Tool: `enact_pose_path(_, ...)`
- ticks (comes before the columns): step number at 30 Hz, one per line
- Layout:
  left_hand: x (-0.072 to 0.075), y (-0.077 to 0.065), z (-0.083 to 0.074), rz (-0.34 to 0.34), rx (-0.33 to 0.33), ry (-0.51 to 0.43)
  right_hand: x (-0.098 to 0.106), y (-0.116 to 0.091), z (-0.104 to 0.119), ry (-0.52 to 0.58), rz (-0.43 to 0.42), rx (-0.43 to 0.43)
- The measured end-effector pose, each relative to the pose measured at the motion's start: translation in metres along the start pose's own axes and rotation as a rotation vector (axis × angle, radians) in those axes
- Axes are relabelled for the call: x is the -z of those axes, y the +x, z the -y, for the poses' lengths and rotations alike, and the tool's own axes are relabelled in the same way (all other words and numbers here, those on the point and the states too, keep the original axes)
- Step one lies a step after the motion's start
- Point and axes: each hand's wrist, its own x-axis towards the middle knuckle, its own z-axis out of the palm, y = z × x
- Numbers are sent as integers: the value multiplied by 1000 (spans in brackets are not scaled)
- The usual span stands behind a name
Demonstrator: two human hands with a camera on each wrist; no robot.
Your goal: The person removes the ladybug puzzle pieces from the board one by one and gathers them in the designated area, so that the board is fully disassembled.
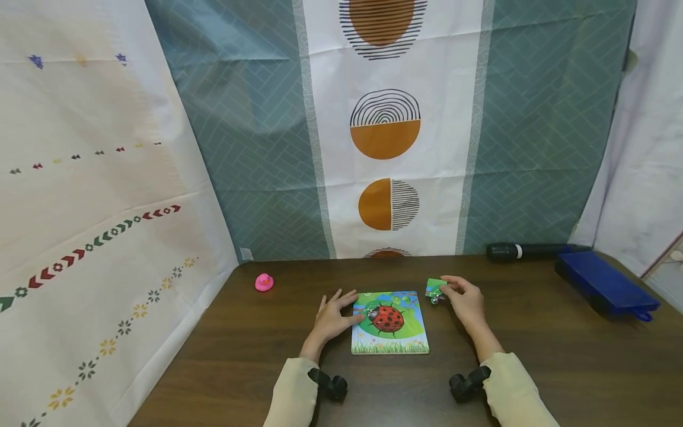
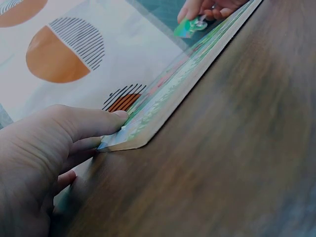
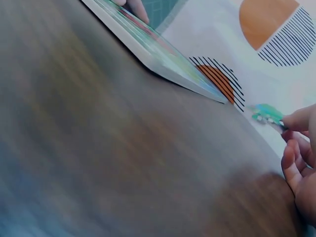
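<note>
A square ladybug picture puzzle (image 1: 388, 332) lies flat on the table, with a red ladybug on a green leaf. My left hand (image 1: 332, 320) rests along its left side, fingers spread. In the left wrist view, the left thumb (image 2: 106, 121) presses on the puzzle's face near a corner while the other fingers lie beside its edge. Beyond the puzzle's upper right corner, my right hand (image 1: 465, 299) pinches a small green and blue puzzle piece (image 1: 434, 286) between thumb and fingers. The right wrist view shows whitish marks along that piece (image 3: 269, 112).
A pink rubber duck (image 1: 264, 282) sits at the far left of the brown table (image 1: 256, 356). At the back right lie a blue dustpan (image 1: 605, 279) and a black cylindrical object (image 1: 501, 252) with a white band. A patterned curtain (image 1: 267, 148) hangs behind the table.
</note>
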Motion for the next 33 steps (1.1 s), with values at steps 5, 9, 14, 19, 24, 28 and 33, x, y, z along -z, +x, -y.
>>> enact_pose_path(5,-1,2,-3,-1,-7,3,7,5,-4,-55,45,32)
enact_pose_path(9,-1,3,-4,2,-11,3,9,7,-5,-92,64,37)
enact_pose_path(14,-2,4,-4,7,-18,13,13,9,-8,-138,68,34)
enact_pose_path(19,-3,4,-3,18,-17,24,16,14,-12,-190,61,55)
enact_pose_path(24,-3,4,-4,24,-23,28,17,18,-12,-221,33,62)
enact_pose_path(28,-1,1,-5,15,-20,25,16,18,-9,-203,38,36)
enact_pose_path(33,-1,-1,-4,10,-1,25,14,16,-8,-175,40,12)
